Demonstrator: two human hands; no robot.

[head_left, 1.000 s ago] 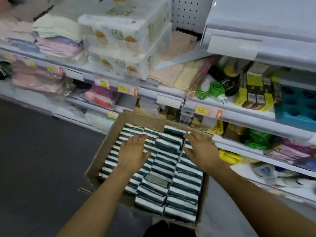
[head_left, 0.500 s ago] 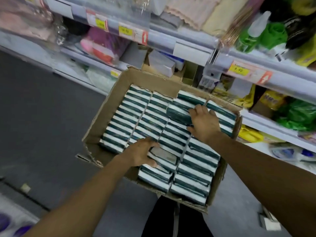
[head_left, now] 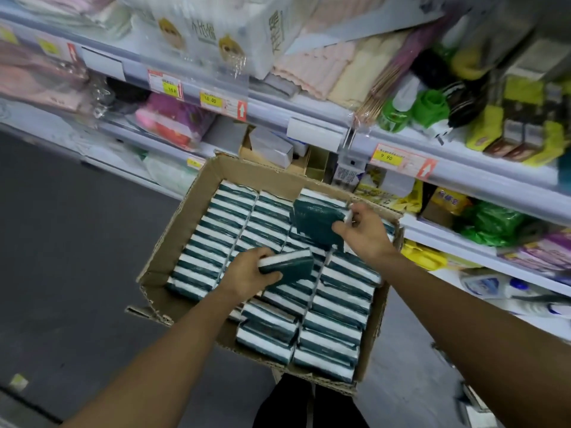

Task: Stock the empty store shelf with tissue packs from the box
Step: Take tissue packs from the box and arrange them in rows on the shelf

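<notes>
1. Right now each hand has a tissue pack clear of the cardboard box (head_left: 173, 242): the left hand (head_left: 247, 274) has its fingers curled round one pack (head_left: 289, 265), thumb on the near face, and the right hand (head_left: 364, 230) pinches another pack (head_left: 315, 222) by its right end.
2. The left pack lies with its long axis roughly left to right, tilted slightly; the right pack is lifted higher and shows its broad dark green face to the camera.
3. The remaining packs (head_left: 222, 233) sit on edge in tight rows inside the box, filling it almost completely.
4. The store shelves (head_left: 309, 117) lie beyond and above the box, so both packs must travel forward and up; the right hand is nearer the shelving. No empty shelf is plainly visible in this view.
5. The packs are soft rectangular blocks in glossy dark green film with white edges, likely to give under a squeeze. The box is plain brown corrugated card with torn, ragged flaps.
</notes>
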